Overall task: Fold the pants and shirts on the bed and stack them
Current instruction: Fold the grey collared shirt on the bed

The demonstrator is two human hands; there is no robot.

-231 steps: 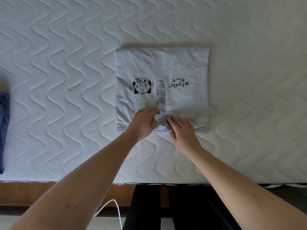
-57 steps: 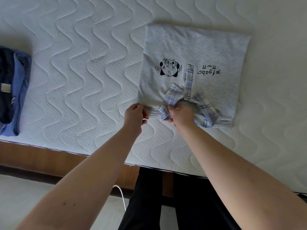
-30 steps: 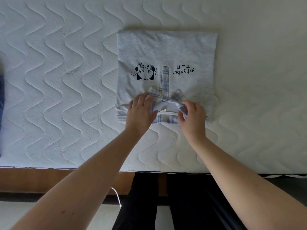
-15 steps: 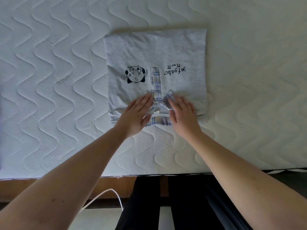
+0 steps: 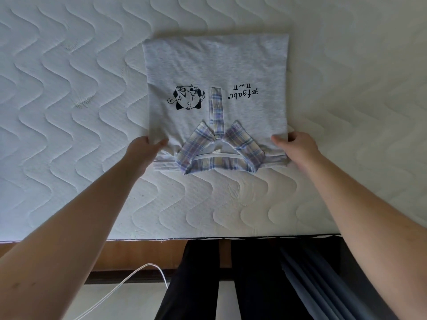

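A folded grey shirt (image 5: 215,70) lies flat on the white quilted mattress (image 5: 69,112), its plaid collar (image 5: 219,155) spread open toward me, with a black cartoon print and lettering upside down. My left hand (image 5: 144,150) pinches the shirt's near left corner, thumb on top. At the near right corner, my right hand (image 5: 297,146) grips the fabric edge the same way. The stack of other clothes is out of view.
The mattress edge (image 5: 208,237) runs across just below the shirt, with a wooden bed frame (image 5: 138,255) under it. A white cable (image 5: 129,280) trails on the floor by my dark-trousered legs (image 5: 208,285).
Both hands have left the collar at the middle and moved apart to the shirt's near corners. The collar now lies spread flat.
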